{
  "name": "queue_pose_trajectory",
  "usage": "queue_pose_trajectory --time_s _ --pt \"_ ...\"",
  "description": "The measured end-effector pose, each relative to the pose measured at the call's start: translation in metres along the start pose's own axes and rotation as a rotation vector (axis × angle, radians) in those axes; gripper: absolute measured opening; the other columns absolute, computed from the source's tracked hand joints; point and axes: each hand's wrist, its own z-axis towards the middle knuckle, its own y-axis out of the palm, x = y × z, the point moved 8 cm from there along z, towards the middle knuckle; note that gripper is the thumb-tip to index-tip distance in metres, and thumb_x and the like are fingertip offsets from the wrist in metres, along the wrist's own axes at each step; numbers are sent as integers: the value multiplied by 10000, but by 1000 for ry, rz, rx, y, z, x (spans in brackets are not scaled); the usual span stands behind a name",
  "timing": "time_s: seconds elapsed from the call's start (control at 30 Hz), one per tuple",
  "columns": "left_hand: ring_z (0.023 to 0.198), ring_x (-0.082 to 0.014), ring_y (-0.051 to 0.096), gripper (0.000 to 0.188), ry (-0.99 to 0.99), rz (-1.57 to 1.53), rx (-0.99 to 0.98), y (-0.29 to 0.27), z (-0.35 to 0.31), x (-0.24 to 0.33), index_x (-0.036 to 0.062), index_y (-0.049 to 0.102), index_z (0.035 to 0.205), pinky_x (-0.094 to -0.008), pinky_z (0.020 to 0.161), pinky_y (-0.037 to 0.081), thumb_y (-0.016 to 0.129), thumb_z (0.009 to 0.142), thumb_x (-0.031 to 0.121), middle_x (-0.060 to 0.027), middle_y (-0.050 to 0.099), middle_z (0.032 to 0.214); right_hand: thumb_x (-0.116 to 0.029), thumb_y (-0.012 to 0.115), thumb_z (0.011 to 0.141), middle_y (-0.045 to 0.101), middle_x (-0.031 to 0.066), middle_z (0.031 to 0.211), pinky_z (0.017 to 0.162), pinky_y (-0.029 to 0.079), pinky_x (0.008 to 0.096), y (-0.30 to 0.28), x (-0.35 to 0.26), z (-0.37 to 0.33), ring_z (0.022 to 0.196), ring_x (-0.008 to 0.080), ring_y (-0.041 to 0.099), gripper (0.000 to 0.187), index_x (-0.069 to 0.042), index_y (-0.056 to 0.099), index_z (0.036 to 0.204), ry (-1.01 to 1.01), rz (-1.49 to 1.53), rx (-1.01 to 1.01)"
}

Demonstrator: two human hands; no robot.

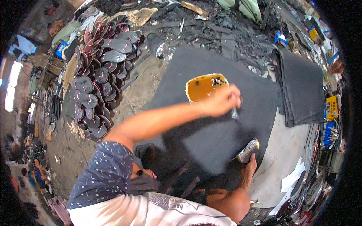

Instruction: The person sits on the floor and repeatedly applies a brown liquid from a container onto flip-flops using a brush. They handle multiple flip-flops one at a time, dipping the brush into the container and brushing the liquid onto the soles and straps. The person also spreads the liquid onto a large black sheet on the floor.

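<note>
My left hand [226, 102] reaches across from the left and is closed round a small brush [234, 113], its pale end pointing down over a large black sheet [211, 139]. Behind my left wrist, a pale-rimmed tub [203, 87] of amber liquid rests on the sheet, dark specks at its far right corner. At the lower right, my right hand [249, 164] grips a dark flat block [247, 151] with a light, smeared edge, held near the sheet's right side. What exactly this block is I cannot make out.
Piled flip-flops [102, 79] stand on the left. Black scraps [222, 37] heap along the far side. Folded black sheets [301, 86] lie at right, beside yellow and blue boxes [331, 108]. White paper pieces [294, 179] lie at the lower right.
</note>
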Motion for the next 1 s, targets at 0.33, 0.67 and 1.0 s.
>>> queue_pose_trajectory --time_s 0.33,0.67,1.0 --pt "641 -154 691 409 -603 622 -636 -138 -27 -60 8 652 1159 -357 684 562 757 826 222 -83 740 831 -363 497 1061 671 136 1082 853 488 359 53 -21 14 946 223 616 477 85 589 1196 -229 -585 -88" --pt "1138 -304 617 662 -204 606 469 -412 180 -6 17 434 1470 -408 1001 473 655 873 201 -222 620 1276 -410 488 1056 648 234 1199 967 444 415 79 -23 26 1064 347 606 570 117 552 1263 -328 -749 58" --pt "1479 -517 195 1458 -837 1314 201 -493 -29 -244 154 -13 1621 -552 1205 239 913 575 573 -284 162 1630 -413 473 1067 655 163 1105 930 452 346 80 -5 43 1008 238 599 549 111 574 1198 -338 -744 74"
